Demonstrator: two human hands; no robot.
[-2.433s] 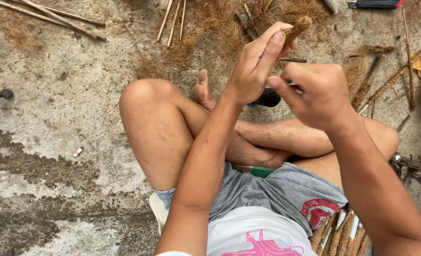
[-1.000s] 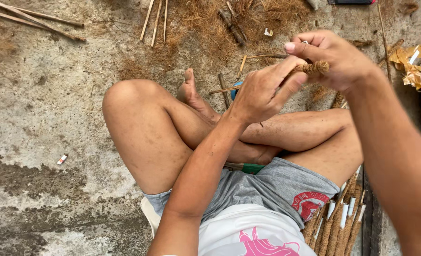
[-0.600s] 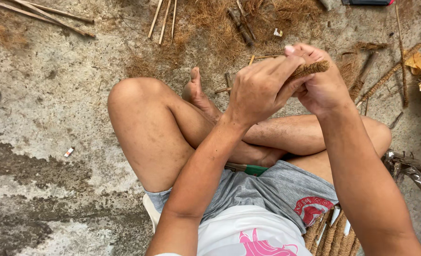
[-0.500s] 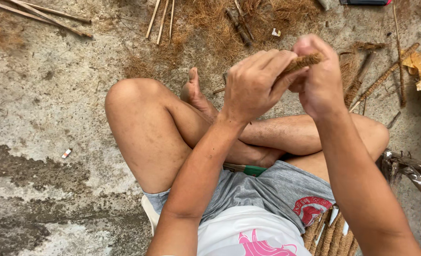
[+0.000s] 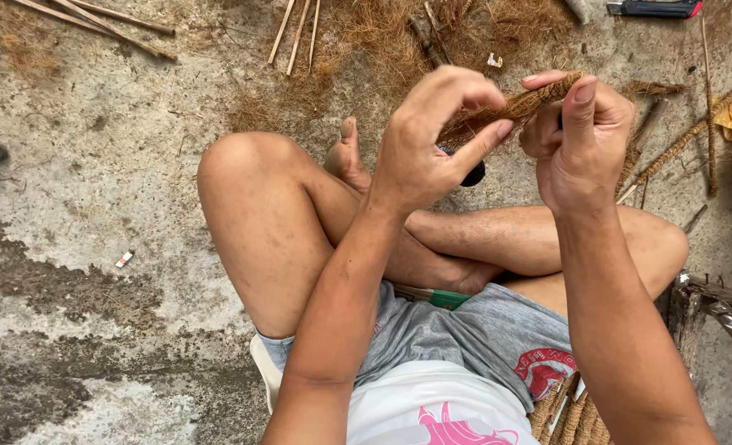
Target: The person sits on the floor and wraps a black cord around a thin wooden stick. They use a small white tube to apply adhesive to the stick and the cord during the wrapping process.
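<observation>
Fibre stick (image 5: 518,105) pinched between both hands, above the crossed legs (image 5: 432,231). Left hand (image 5: 427,148) curled, thumb and fingertips closed on its lower end. Right hand (image 5: 584,140) closed round its top end. Loose fibre (image 5: 399,37) beyond the fingers, on the ground (image 5: 94,206).

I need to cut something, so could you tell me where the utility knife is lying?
In the head view the utility knife lies on the concrete floor at the top right edge, beyond the right hand and right of the loose brown fibre pile.
</observation>
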